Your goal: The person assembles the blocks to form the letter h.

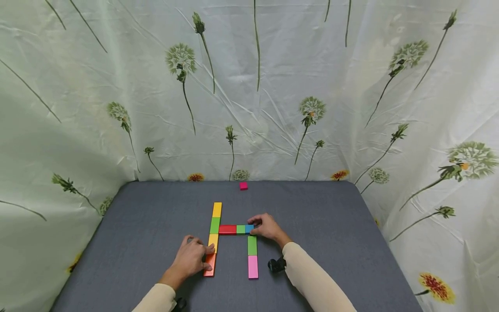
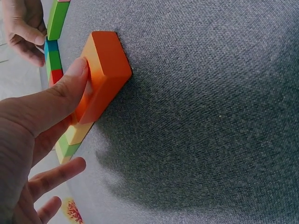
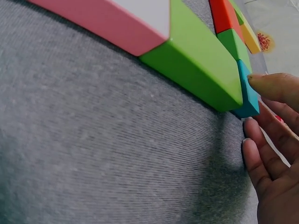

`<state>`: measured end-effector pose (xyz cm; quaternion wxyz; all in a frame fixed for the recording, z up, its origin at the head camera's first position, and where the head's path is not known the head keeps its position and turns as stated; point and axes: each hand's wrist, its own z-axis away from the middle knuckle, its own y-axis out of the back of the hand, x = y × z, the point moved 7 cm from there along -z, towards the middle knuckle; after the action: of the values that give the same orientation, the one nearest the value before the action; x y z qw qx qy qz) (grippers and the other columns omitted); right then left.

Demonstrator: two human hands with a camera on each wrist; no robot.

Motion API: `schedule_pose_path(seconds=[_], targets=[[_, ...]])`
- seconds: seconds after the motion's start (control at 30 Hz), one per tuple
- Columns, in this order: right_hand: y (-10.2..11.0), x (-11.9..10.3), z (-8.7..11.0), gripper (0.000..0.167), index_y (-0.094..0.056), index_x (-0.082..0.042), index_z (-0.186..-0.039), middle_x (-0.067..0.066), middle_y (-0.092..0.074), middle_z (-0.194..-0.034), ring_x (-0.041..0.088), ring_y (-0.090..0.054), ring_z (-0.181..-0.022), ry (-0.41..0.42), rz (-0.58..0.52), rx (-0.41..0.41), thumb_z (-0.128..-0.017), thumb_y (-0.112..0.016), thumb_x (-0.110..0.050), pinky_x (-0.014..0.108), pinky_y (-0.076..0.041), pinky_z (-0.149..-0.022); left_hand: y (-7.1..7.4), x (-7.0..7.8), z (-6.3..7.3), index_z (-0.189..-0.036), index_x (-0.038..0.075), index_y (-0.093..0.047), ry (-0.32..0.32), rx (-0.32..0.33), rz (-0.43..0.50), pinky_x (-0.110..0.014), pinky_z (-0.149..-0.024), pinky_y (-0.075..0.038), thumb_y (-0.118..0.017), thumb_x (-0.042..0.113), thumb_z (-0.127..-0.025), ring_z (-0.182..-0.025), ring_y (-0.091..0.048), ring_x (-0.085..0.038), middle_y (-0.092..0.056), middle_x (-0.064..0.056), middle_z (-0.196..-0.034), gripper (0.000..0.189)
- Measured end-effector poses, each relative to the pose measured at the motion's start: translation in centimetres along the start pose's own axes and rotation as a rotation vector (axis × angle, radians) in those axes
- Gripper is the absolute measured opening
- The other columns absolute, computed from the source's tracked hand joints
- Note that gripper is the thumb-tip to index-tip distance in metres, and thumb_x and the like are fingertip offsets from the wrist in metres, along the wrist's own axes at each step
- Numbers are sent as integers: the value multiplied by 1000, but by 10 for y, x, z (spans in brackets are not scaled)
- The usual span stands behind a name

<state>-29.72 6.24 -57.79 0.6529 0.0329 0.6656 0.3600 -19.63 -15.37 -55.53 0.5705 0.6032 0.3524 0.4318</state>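
Observation:
My left hand [image 1: 189, 258] is at the near end of a column of blocks. Its thumb touches the orange block [image 2: 103, 65], while the index finger reaches over the yellow block [image 1: 213, 242] beyond it. The other fingers are spread. A red block [image 1: 228, 229], a small green block [image 1: 241, 229] and a small blue block [image 1: 249, 228] run rightward from the column. Thumb and index finger of my right hand [image 1: 267, 227] pinch the blue block [image 3: 246, 93] at that row's right end; the remaining fingers bend loosely beside it.
Below the blue block, a longer green block [image 1: 252, 245] and a pink block [image 1: 253, 266] form a second column. The left column also has an upper green block [image 1: 215, 225] and a yellow top block [image 1: 217, 209]. A magenta block [image 1: 243, 186] lies near the grey table's [image 1: 312, 208] far edge.

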Motion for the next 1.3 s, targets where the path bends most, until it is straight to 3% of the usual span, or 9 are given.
schedule_pose_path(seconds=[0.23,0.47,0.8,1.07,1.3], targets=[[13,-4,-21,34,-70,1,-108,11,-70,-104,20,-61,-90,-17,-6,58,-75,-79,0,34,-50,-80,1,-7,-1,-103,21,-78,-26,32,9,-54,-96,-35,-87,43,-57,-90,-57,-19,-74,3,-99,52],[34,-10,-55,38,-68,-1,-113,11,-68,-110,27,-60,-100,-75,27,132,-77,-79,-3,41,-50,-85,4,-10,-1,-97,20,-79,-85,113,-13,-53,-92,-37,-88,43,-54,-84,-59,-19,-74,5,-99,50],[47,-23,-104,48,-61,-5,-126,17,-53,-135,34,-49,-123,-97,157,165,-81,-77,-8,48,-41,-100,9,-11,-4,-98,20,-79,-106,130,18,-55,-91,-36,-89,43,-52,-84,-60,-19,-75,6,-93,52],[41,-30,-130,55,-56,-2,-132,21,-47,-141,37,-42,-130,-83,139,121,-80,-75,-2,48,-37,-104,6,-6,0,-97,20,-79,-109,121,21,-54,-91,-37,-87,44,-53,-84,-61,-20,-75,7,-94,52],[24,-20,-135,54,-54,1,-134,19,-47,-141,35,-42,-132,-55,279,55,-83,-72,-2,45,-36,-106,3,-4,4,-100,23,-78,-115,99,35,-55,-90,-38,-87,43,-56,-83,-58,-18,-74,6,-97,50]])
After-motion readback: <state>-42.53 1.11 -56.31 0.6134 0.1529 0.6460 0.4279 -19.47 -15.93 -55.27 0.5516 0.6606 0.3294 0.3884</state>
